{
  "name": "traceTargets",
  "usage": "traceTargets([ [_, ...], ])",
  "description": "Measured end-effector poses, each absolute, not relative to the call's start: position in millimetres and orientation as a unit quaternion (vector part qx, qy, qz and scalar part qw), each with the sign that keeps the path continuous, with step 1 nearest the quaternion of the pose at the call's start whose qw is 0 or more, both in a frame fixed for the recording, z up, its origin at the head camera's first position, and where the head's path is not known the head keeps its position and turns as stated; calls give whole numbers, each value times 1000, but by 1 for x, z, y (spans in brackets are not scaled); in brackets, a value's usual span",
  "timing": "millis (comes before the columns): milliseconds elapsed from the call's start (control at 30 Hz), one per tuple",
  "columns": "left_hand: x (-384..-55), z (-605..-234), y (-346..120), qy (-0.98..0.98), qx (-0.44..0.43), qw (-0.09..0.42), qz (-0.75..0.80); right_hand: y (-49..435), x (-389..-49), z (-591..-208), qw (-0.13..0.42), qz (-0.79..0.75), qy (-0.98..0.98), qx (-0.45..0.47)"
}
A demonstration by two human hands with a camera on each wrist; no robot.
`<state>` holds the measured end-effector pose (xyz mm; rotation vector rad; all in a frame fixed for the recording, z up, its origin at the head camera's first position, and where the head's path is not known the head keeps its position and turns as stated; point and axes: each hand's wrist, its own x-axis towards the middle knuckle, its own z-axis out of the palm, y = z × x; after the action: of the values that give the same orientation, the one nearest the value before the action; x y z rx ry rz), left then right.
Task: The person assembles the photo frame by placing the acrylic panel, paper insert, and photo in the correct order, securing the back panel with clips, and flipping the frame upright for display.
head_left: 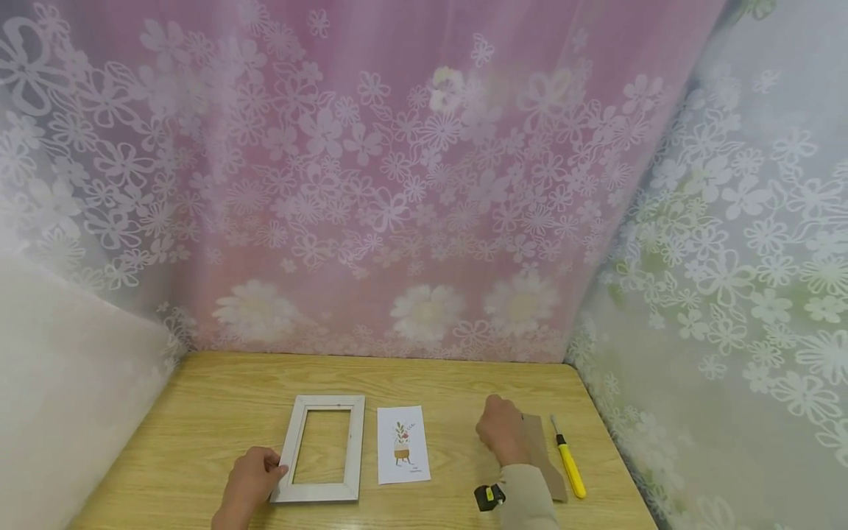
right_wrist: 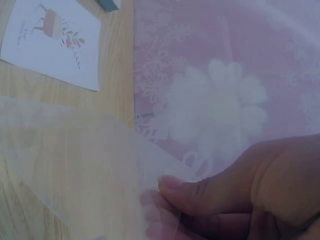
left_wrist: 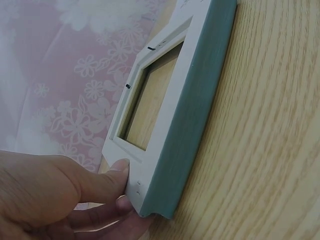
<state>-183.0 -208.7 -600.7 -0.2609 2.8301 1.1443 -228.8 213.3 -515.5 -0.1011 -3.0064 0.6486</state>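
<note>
The frame point(head_left: 322, 450), lower left, is pinched by my left hand point(head_left: 250, 480); my right hand point(head_left: 501, 432) pinches a clear sheet point(right_wrist: 75, 160); it could slip and smudge.

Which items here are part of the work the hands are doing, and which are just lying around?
In hand:
- white picture frame, its lower corner pinched by the left hand
- clear sheet, pinched by the right hand
- brown backing board, under the right hand

Lying about:
- plant print card, beside the frame
- yellow-handled tool, at the right of the wooden table
</note>
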Motion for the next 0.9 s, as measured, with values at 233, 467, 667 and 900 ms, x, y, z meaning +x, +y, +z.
traceTargets([
  [233, -184, -602, -209, 922, -86, 41, 376, 199, -225, -505, 32, 210, -977, -12],
  [467, -184, -603, -210, 923, -87, 43, 372, 184, -225, -498, 3, 217, -976, -22],
  [667, -184, -601, -209, 923, -90, 47, 371, 172, -224, -495, -4, 225, -974, -17],
  [900, -183, -598, -208, 922, -93, 51, 372, 162, -224, -497, -3, 283, -959, 6],
])
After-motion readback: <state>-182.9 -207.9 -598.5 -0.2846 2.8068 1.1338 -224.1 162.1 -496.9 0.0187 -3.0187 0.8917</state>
